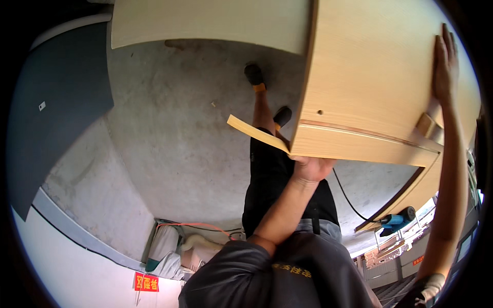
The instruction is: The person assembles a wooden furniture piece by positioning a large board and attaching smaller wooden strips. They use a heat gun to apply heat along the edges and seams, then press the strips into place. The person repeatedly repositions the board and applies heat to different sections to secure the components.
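A light wood-grain panel (370,72) with a groove along its near side and a small dark hole takes up the right side of the view. My left hand (314,168) is at its near edge by the corner, closed on that edge, with most fingers hidden beneath. From the same corner a thin, bent strip of edge banding (257,136) sticks out to the left. My right hand (447,66) lies flat on the panel's far right part, fingers stretched out. Below my right forearm sits a small wood block (425,124) on the surface.
A blue corded power tool (394,220) rests at the right on another wood piece. Dark grey board (61,108) stands at the left, and a pale board (205,20) spans the top. Bags and an orange cord (200,224) are at the lower left. Concrete floor lies below.
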The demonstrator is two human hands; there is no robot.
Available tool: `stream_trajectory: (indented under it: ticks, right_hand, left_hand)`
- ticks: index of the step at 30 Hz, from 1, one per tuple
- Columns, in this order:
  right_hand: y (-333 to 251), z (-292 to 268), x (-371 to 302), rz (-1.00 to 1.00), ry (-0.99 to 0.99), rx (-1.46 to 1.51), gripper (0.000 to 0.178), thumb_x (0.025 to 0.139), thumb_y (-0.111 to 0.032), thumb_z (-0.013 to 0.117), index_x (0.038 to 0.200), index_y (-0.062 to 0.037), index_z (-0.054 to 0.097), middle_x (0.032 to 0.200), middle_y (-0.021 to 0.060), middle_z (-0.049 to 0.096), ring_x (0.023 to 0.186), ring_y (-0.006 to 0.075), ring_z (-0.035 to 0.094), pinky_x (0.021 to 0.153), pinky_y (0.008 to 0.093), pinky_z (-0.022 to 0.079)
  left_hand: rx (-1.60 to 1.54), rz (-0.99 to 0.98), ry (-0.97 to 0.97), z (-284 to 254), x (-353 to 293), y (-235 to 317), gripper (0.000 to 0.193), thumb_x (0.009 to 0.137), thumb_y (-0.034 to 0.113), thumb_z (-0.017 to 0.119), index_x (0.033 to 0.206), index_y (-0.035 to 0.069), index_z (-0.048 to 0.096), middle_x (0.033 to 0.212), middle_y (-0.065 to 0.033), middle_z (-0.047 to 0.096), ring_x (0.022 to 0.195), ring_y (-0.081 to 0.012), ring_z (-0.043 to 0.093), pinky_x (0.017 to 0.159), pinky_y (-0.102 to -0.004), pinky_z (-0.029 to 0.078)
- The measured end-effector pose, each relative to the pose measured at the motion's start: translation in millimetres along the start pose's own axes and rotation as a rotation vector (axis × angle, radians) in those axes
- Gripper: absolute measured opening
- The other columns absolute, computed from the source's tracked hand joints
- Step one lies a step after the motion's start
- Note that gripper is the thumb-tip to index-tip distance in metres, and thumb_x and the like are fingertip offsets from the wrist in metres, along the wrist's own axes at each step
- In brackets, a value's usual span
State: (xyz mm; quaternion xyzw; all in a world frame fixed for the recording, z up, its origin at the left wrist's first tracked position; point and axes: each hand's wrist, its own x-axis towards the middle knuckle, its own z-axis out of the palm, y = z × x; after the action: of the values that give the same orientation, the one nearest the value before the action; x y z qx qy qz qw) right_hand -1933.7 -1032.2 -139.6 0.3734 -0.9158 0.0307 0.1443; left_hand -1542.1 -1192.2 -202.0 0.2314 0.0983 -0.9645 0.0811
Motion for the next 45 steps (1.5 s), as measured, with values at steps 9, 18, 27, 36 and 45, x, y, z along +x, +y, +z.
stream_trajectory:
  ticks: [9,18,27,36,45]
  right_hand:
    - [-87,-48,23,0.486,-0.241,-0.042,0.071,0.094,-0.039,0.052,0.154,-0.0077,0.031,0.161,0.0257,0.021,0.15,0.0414,0.015,0.121,0.0561,0.011]
    - [-111,-45,46,0.566,-0.244,0.117,0.07,0.096,-0.043,0.047,0.155,-0.0103,0.03,0.162,0.0243,0.018,0.151,0.0408,0.012,0.121,0.0554,0.007]
    - [-101,-55,46,0.604,-0.272,0.142,0.073,0.096,-0.05,0.046,0.157,-0.0144,0.027,0.164,0.0205,0.015,0.152,0.0387,0.009,0.121,0.0568,0.006]
    - [-62,-153,-123,1.148,0.233,0.463,0.053,0.086,-0.024,0.066,0.132,-0.0003,0.055,0.144,0.0225,0.047,0.139,0.0395,0.037,0.117,0.047,0.029]
    - [-144,-206,-385,2.496,0.036,-0.108,0.086,0.083,-0.024,0.074,0.149,0.0038,0.028,0.147,0.0266,0.039,0.137,0.0412,0.037,0.112,0.0503,0.034]
  left_hand:
    - [0.071,0.134,0.025,68,15,4,0.088,0.079,0.067,0.064,0.149,0.019,0.041,0.152,-0.0018,0.044,0.138,-0.0231,0.042,0.114,-0.0482,0.035]
    - [-0.514,-0.109,-0.355,63,9,44,0.099,0.08,0.083,0.044,0.155,0.019,0.033,0.16,-0.0114,0.031,0.146,-0.0363,0.026,0.122,-0.0537,0.021]
    - [1.195,-1.017,-0.021,153,-10,107,0.07,0.097,0.047,0.057,0.145,-0.002,0.043,0.138,-0.0209,0.057,0.129,-0.0306,0.054,0.113,-0.0496,0.038]
    - [2.227,0.252,-0.675,301,270,-46,0.022,0.092,0.022,0.066,0.081,0.003,0.069,0.078,-0.012,0.07,0.069,-0.0217,0.065,0.066,-0.037,0.051]
    - [2.374,0.657,-1.275,268,318,-111,0.013,0.085,0.022,0.069,0.081,0.009,0.069,0.083,-0.0086,0.067,0.088,-0.0276,0.061,0.083,-0.0403,0.046]
